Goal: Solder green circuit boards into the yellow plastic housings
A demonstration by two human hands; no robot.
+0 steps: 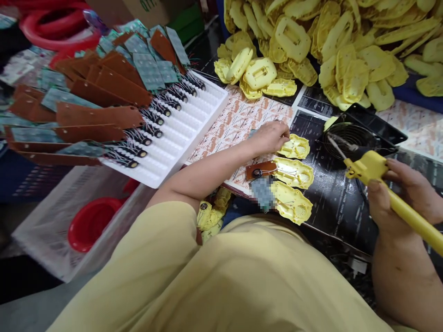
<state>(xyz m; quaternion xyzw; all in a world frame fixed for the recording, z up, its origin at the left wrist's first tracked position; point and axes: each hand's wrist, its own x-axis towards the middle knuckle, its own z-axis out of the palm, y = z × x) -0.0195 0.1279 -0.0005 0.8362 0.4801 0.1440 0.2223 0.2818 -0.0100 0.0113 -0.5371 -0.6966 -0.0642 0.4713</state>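
My left hand (270,137) reaches over the table to the farthest of three open yellow plastic shells (298,146). Its fingers are pinched together at the shell's left end, and what is between them is hidden. Closer to me lie the middle shell (294,173), with a brown circuit board (265,170) and small black speaker at its left, and the nearest shell (292,202), beside a greenish board (262,192). On the right, my right hand (398,189) grips a yellow soldering iron (367,167), its thin metal tip pointing up and left.
A white foam tray (173,147) at the left carries several boards (100,110) wired to black speakers. Yellow shells (294,41) are heaped at the back. A black coil (348,138) lies near the iron's tip. A red basin (93,223) sits in a white crate, lower left.
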